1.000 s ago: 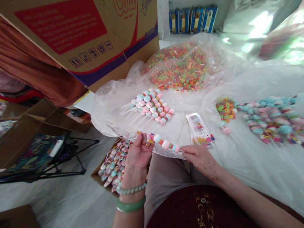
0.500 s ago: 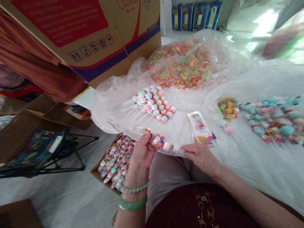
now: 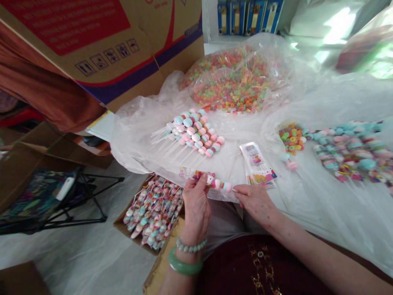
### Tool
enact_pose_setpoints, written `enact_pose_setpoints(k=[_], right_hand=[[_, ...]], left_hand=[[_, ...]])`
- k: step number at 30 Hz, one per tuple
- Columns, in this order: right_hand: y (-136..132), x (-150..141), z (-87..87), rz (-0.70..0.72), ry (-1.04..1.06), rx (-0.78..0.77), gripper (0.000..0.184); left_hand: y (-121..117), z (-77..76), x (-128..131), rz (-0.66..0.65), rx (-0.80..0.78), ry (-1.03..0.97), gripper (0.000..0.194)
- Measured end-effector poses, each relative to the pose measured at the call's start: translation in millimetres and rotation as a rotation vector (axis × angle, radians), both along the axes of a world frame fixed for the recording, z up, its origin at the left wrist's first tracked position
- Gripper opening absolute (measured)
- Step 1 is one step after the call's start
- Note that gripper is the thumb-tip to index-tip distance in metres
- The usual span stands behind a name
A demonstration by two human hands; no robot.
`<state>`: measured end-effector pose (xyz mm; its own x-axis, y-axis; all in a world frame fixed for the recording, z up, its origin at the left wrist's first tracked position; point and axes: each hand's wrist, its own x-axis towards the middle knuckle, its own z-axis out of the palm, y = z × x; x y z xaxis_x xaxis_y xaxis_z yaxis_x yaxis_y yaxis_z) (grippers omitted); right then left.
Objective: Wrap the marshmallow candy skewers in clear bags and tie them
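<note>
A candy skewer (image 3: 226,187) of pink, white and blue marshmallows lies between my hands just above the table's near edge. My left hand (image 3: 197,200) is closed on a clear printed wrapper (image 3: 185,173) that surrounds the skewer's left part. Coloured rings show through the film beside my left fingertips. My right hand (image 3: 253,203) pinches the skewer's stick at the right end; the fingers hide most of that stick. Beyond my hands lies a pile of unwrapped candy skewers (image 3: 196,133), sticks pointing left. A stack of flat printed wrappers (image 3: 256,162) rests near my right hand.
Plastic sheeting (image 3: 135,139) covers the table. At the back lies a big bag of ring candies (image 3: 230,84) beside a large carton (image 3: 123,37). More skewers (image 3: 362,149) and loose rings (image 3: 293,139) lie right. A box of wrapped skewers (image 3: 153,213) stands low left, near a folding chair (image 3: 39,196).
My left hand has moved right along the skewer, nearer my right hand, and its fingers have shifted on the wrapper. My right hand keeps its pinch. The view has shifted slightly.
</note>
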<state>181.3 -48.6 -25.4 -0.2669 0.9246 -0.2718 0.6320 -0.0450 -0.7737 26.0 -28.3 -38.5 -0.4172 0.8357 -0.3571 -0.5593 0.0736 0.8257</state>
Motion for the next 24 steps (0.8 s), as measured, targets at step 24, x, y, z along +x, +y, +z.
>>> enact_pose_setpoints(k=[24], right_hand=[[-5.9, -12.3, 4.0, -0.31, 0.728, -0.536, 0.024]], left_hand=[[9.8, 2.4, -17.8, 0.049, -0.093, -0.305, 0.02]])
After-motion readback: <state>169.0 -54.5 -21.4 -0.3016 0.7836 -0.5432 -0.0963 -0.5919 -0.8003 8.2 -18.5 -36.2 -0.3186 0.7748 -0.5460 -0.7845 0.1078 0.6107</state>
